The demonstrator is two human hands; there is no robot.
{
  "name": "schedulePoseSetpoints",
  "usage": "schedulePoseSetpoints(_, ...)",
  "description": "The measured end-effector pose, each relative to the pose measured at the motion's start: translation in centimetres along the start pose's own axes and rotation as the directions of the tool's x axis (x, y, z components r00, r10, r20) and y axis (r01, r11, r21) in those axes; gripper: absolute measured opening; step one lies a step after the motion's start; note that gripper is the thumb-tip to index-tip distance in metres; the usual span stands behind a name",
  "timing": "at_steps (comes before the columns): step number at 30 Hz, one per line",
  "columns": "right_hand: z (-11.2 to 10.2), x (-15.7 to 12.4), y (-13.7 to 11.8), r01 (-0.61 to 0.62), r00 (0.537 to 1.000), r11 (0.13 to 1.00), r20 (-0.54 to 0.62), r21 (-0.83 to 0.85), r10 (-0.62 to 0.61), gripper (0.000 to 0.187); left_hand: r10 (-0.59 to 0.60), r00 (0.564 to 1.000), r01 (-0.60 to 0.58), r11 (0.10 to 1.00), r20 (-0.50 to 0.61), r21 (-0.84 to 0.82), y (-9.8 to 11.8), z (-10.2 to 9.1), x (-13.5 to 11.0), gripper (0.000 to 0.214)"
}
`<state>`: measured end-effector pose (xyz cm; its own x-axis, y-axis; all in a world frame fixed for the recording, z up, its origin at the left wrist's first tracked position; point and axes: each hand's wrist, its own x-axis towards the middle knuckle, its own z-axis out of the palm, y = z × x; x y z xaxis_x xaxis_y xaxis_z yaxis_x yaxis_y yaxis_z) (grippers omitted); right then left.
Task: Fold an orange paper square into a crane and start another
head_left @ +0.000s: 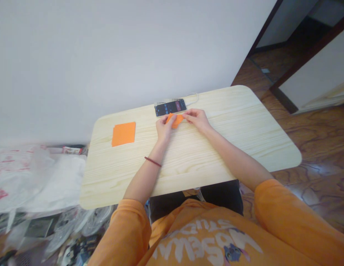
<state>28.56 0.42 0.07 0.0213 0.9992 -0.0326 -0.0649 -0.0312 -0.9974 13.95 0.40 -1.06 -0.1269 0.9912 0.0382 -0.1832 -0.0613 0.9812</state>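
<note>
Orange paper point(176, 120), partly folded, pinched between fingers of left hand point(164, 127) and right hand point(196, 119); second sheet point(123, 133) lies unfolded on tabletop point(216, 147).

The fingers point(189, 117) hide part of the orange paper point(176, 120); phone screen point(171, 107) illegible.

The person is wearing an orange sweatshirt point(285, 221) with white lettering point(199, 240) and a blue cartoon figure point(234, 253), a dark red bead bracelet point(152, 162) on the left wrist, and dark trousers point(222, 194).
</note>
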Motion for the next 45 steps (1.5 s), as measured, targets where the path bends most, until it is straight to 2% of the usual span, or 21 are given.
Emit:
schedulePoseSetpoints(5, -0.02, 0.08, 0.18, 0.001, 1.000, 1.000, 0.004, 0.022, -0.001, 0.027, -0.030, 0.999, 0.031, 0.999, 0.009, -0.035, -0.25, 0.00, 0.12, 0.027)
schedulePoseSetpoints(14, -0.27, 0.32, 0.60, -0.024, 0.999, 0.993, -0.031, 0.114, 0.027, 0.028, -0.024, 0.999, 0.023, 0.999, 0.039, 0.034, -0.07, -0.21, 0.06, 0.031)
schedulePoseSetpoints(25, -0.52, 0.69, 0.91, -0.034, 0.999, 0.992, -0.026, 0.123, 0.037, 0.029, -0.002, 0.995, -0.010, 0.992, 0.098, 0.122, -0.35, -0.30, 0.19, 0.037)
schedulePoseSetpoints(31, -0.60, 0.68, 0.89, -0.056, 0.998, 0.992, -0.030, 0.116, 0.060, 0.021, -0.021, 0.998, 0.016, 0.996, 0.064, 0.085, -0.55, -0.06, 0.11, 0.049)
schedulePoseSetpoints(37, -0.61, 0.65, 0.59, -0.083, 0.996, 0.992, -0.013, 0.092, 0.085, 0.017, -0.031, 0.994, 0.037, 0.998, 0.105, -0.052, -0.71, 0.15, -0.29, 0.058)
schedulePoseSetpoints(45, -0.56, 0.57, 0.20, -0.062, 0.998, 0.997, -0.020, 0.047, 0.063, 0.017, -0.068, 0.994, 0.074, 0.995, 0.081, -0.072, -0.53, 0.12, -0.15, 0.061)
